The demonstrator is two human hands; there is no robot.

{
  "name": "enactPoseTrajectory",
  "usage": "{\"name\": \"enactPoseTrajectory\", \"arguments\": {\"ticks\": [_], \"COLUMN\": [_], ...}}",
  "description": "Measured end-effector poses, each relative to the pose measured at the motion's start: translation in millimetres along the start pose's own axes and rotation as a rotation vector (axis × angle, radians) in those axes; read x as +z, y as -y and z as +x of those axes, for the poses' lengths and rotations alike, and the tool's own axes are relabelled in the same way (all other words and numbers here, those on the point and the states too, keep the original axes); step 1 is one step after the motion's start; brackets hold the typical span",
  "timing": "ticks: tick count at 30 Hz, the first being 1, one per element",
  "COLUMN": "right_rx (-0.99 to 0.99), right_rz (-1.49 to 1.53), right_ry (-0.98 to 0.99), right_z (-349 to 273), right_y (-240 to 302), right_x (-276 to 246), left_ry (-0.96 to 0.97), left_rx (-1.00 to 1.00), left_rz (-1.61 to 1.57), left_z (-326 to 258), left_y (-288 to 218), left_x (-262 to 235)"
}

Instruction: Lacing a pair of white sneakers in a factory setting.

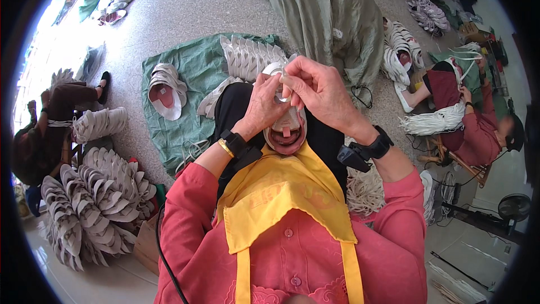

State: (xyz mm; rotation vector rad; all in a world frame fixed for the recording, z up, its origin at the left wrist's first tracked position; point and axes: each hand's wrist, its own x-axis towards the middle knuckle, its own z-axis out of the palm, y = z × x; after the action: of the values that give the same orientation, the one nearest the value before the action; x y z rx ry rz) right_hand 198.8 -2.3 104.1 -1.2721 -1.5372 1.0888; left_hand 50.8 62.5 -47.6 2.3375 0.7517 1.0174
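Observation:
A light-coloured shoe (288,119) with a pinkish lining rests on my lap, its heel opening toward me. Over its front, my left hand (262,107) is closed, thumb and fingers pinched at the lacing area. My right hand (322,91) meets it from the other side, thumb and forefinger pressed together. A white shoelace (281,97) shows between the two hands; the fingers hide much of it and part of the shoe's front. The yellow apron (281,186) covers my lap just below the heel.
A green cloth (188,73) on the floor carries a finished-looking shoe (167,93) and a row of shoe uppers (253,56). Stacked grey uppers (93,202) stand at my left, white laces (365,191) at my right. Another person (478,121) sits at the right, one at the left.

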Motion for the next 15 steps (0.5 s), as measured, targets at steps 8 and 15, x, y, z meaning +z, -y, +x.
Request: {"name": "enactPoseTrajectory", "arguments": {"ticks": [8, 15], "right_rx": [0.0, -0.064], "right_rz": [-0.021, -0.046], "right_ry": [-0.058, -0.117], "right_z": [-12.0, -15.7], "right_y": [-4.5, -0.7], "right_x": [-4.3, -9.3], "left_ry": [0.014, 0.064], "left_rx": [-0.026, -0.117], "left_rz": [-0.028, -0.081], "left_z": [1.9, 0.6], "left_y": [-3.4, -0.5], "left_x": [0.1, -1.2]}}
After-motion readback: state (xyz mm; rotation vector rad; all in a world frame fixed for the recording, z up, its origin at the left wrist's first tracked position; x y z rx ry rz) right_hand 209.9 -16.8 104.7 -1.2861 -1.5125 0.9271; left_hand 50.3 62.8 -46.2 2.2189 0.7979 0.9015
